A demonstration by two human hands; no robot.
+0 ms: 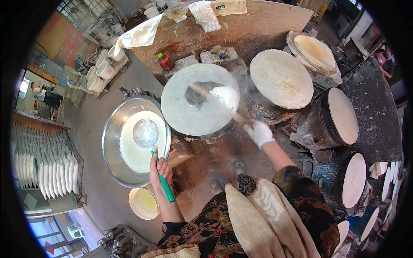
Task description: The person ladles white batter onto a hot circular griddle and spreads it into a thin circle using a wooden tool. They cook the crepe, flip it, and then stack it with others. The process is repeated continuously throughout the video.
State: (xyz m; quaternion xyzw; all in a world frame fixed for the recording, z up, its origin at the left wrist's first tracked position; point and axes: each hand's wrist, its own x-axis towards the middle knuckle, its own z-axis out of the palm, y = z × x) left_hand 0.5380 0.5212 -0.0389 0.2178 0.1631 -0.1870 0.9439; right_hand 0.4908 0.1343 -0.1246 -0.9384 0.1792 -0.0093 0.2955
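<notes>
My left hand (160, 170) grips the green handle of a metal ladle (146, 133) whose bowl hangs over white batter in a large steel basin (112, 133). My right hand (260, 133), in a white glove, holds a wooden stick spreader (214, 99). Its white end rests on a round steaming griddle (195, 105) that is coated in thin pale batter, with a dark bare patch near the middle.
Several more round griddles carry pale sheets: one behind (282, 78), one far right (343, 116), one lower right (354, 180). A small bowl of yellowish liquid (144, 203) sits by my left arm. A red bottle (164, 62) stands on the wooden board. Stacked white discs (47, 165) fill a rack at left.
</notes>
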